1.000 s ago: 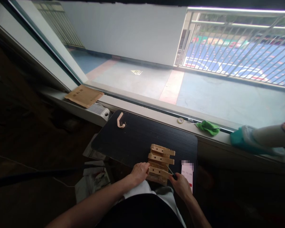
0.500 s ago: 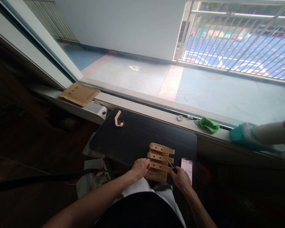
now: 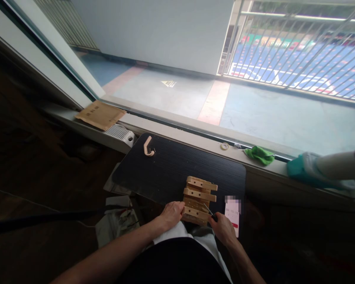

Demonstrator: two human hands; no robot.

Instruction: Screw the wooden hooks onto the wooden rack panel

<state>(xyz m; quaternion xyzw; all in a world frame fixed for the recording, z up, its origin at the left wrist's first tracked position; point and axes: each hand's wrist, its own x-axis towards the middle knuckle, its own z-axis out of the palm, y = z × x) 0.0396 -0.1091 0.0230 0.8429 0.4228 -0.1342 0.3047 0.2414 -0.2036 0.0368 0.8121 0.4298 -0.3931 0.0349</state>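
A yellowish wooden block sits at the near edge of the black table, close to my body. Three pale wooden strips with two dark holes each lie across it: a far strip, a middle strip and a near strip. My left hand is closed on the left end of the near strip. In my right hand is a screwdriver with a dark handle and a thin metal shaft, its tip over the block between the middle and near strips. Those right fingers also meet the near strip's right end.
The black table carries a bent wooden hook-shaped piece at far left and a phone at right. Along the window sill are a tape roll, a green cloth, a teal container and a brown envelope.
The near strip has shifted toward my body, widening its gap from the middle strip. Both hands moved with it, and the screwdriver tip came slightly left and nearer.
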